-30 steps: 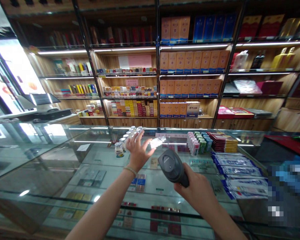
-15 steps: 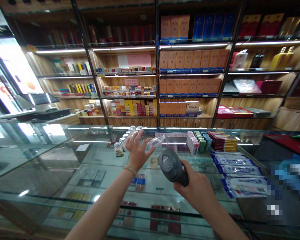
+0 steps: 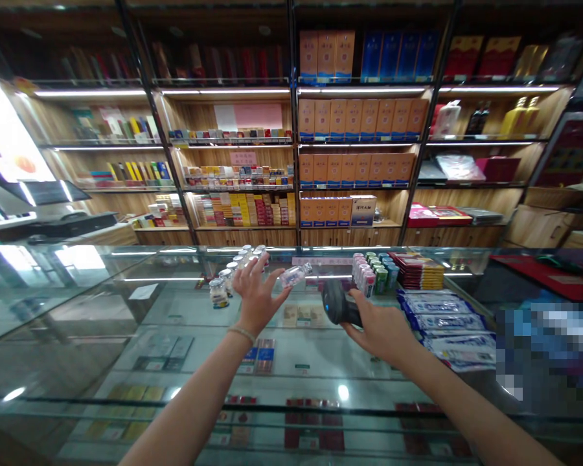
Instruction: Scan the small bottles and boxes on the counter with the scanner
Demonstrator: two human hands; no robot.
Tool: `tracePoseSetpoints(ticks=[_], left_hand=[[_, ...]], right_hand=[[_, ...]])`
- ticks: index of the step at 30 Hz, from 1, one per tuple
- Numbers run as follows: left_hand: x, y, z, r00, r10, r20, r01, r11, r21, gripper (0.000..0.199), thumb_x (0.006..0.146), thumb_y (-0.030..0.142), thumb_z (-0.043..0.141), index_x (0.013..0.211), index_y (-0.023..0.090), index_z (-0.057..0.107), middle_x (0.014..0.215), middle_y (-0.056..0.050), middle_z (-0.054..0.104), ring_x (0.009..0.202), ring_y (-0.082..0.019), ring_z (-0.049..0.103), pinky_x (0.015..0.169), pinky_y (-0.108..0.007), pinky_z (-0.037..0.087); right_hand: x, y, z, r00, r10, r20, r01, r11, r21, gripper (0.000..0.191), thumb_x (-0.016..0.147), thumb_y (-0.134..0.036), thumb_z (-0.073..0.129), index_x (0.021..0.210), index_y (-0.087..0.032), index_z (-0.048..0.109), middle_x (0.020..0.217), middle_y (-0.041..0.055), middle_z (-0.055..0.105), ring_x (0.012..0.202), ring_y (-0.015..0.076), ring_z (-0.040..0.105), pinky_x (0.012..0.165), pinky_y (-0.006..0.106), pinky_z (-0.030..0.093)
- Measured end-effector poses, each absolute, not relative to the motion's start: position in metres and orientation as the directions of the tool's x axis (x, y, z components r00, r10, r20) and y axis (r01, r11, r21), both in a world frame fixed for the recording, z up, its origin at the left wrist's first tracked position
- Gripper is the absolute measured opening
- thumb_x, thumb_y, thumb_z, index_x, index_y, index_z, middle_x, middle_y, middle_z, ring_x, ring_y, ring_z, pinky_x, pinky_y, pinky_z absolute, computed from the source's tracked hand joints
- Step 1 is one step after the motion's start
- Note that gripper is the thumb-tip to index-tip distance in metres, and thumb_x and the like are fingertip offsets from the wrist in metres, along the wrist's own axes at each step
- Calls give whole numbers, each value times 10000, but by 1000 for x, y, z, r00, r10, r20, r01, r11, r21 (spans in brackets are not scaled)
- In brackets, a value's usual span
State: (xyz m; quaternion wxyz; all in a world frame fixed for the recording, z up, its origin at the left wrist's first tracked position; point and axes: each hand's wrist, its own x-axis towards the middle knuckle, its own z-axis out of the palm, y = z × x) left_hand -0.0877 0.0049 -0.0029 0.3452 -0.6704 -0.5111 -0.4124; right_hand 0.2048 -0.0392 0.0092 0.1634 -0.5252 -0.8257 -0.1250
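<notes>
Between the thumb and fingers of my left hand (image 3: pixel 256 292) is a small clear bottle (image 3: pixel 294 276) with a silvery cap, tilted with its cap end to the right, above the glass counter (image 3: pixel 320 356). My right hand (image 3: pixel 381 327) grips a dark grey barcode scanner (image 3: pixel 337 303) by its handle; a small blue light shows on its head. The scanner's head is just right of and a little below the bottle, apart from it. Behind and left of my left hand stand several small capped bottles (image 3: pixel 219 292), partly hidden by my fingers.
Right of the scanner are pink, green and blue tubes (image 3: pixel 369 275), stacked red-and-gold packs (image 3: pixel 419 270) and blue-and-white packets (image 3: pixel 447 327). Flat packs lie under the glass. Shelves with orange boxes (image 3: pixel 354 120) stand behind. A pixelated patch covers the right edge.
My right hand has turned the scanner so its head now faces left toward the bottle, and a blue light shows on it. The whole view has shifted slightly; the left hand keeps its hold.
</notes>
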Motion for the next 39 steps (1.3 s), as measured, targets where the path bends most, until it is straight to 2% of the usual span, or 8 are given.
tracePoseSetpoints(ticks=[3, 6, 11, 19, 27, 39], left_hand=[[-88, 6, -3, 146, 407, 902, 970, -240, -49, 324, 824, 472, 718, 1105, 309, 706, 1487, -95, 495, 1384, -353, 397, 1169, -566, 202], [-87, 5, -2, 157, 403, 902, 970, -237, -63, 322, 828, 473, 714, 1102, 304, 705, 1474, -103, 503, 1380, -355, 398, 1162, -575, 217], [-86, 5, -2, 164, 396, 903, 969, -234, -74, 309, 828, 466, 712, 1083, 291, 711, 1464, -110, 504, 1369, -355, 404, 1166, -579, 232], [-86, 4, -1, 174, 399, 900, 970, -226, -87, 315, 826, 472, 715, 1089, 297, 711, 1448, -109, 516, 1358, -353, 411, 1154, -582, 251], [-86, 4, -2, 184, 396, 900, 968, -230, -96, 320, 838, 484, 700, 1098, 298, 708, 1458, -114, 508, 1361, -355, 411, 1147, -581, 244], [-85, 3, -2, 184, 405, 896, 965, -250, -85, 315, 836, 468, 705, 1100, 296, 709, 1466, -104, 499, 1364, -353, 406, 1162, -572, 235]], right_hand=[[208, -36, 7, -432, 831, 349, 896, 438, 67, 534, 925, -401, 528, 1384, -137, 461, 1094, 149, 745, 830, 265, 747, 629, 299, 472], [208, -39, 3, -480, 816, 321, 875, 472, 107, 508, 915, -392, 548, 1364, -159, 502, 1068, 129, 743, 823, 262, 738, 636, 302, 461], [206, -45, -5, -568, 752, 334, 822, 539, 185, 492, 912, -391, 580, 1372, -221, 537, 959, 88, 727, 778, 244, 709, 637, 300, 438], [201, -52, -9, -587, 725, 360, 808, 550, 211, 549, 893, -379, 638, 1412, -248, 516, 1010, 91, 719, 750, 217, 695, 639, 291, 459], [201, -51, -16, -585, 707, 397, 808, 552, 209, 519, 878, -342, 648, 1378, -260, 538, 1396, 136, 580, 1041, 276, 630, 714, 324, 547], [202, -49, -22, -539, 718, 440, 827, 550, 117, 483, 882, -384, 649, 1345, -277, 563, 1436, 155, 519, 1159, 326, 560, 777, 390, 566]])
